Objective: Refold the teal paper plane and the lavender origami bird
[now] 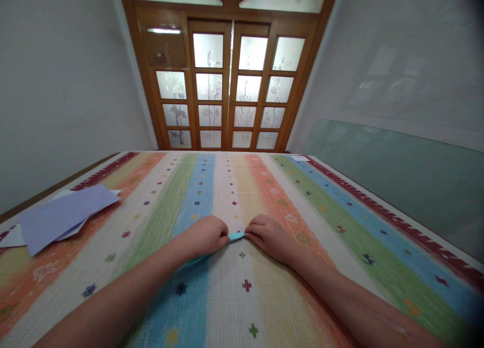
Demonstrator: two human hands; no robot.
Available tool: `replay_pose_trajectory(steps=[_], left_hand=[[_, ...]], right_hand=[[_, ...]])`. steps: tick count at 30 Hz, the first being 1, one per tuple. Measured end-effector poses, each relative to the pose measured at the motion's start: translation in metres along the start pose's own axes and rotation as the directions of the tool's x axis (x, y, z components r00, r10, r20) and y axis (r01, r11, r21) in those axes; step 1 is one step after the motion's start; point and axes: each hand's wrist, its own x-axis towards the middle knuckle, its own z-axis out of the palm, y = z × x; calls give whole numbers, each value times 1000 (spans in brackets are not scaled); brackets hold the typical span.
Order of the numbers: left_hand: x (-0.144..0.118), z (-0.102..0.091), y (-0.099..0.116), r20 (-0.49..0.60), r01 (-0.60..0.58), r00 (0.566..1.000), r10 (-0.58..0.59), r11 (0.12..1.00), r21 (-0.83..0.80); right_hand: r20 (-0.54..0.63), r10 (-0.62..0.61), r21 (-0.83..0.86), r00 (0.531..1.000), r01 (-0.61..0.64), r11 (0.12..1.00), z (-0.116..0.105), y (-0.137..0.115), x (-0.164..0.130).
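Observation:
A narrow light-blue strip, which looks like folded paper, spans the small gap between my two hands, low over the striped cloth. My left hand is closed on its left end, thumb and fingers pressed together. More light-blue material shows below my left wrist, partly hidden by the forearm. My right hand pinches the strip's right end between thumb and fingertips. Both hands rest close to the cloth near the middle of the table. The parts of the strip inside the fingers are hidden.
A striped, patterned tablecloth covers the table. Lavender and white sheets of paper lie overlapping at the left. A small white paper sits at the far right. Beyond the table stand wooden doors with frosted panes, with walls on both sides.

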Motion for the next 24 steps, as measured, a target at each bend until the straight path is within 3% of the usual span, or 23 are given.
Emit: replay_pose_trajectory(steps=[4, 8, 13, 17, 21, 24], left_hand=[[-5, -3, 2, 28, -6, 1000, 4, 999, 39], [-10, 2, 14, -11, -50, 999, 53, 984, 171], [-6, 12, 25, 24, -7, 1000, 2, 971, 238], [-5, 6, 29, 50, 0, 999, -13, 967, 255], [-9, -3, 31, 32, 1, 999, -7, 984, 178], [-11, -3, 25, 31, -89, 996, 87, 995, 51]], right_hand=[[16, -34, -32, 999, 34, 999, -2, -3, 1], [20, -71, -52, 997, 72, 996, -4, -6, 1], [41, -76, -47, 996, 78, 996, -7, -10, 1], [52, -96, -34, 994, 98, 995, -8, -12, 0], [58, -89, -44, 994, 92, 995, -6, -11, -1], [67, -73, -41, 995, 75, 996, -5, -10, 0]])
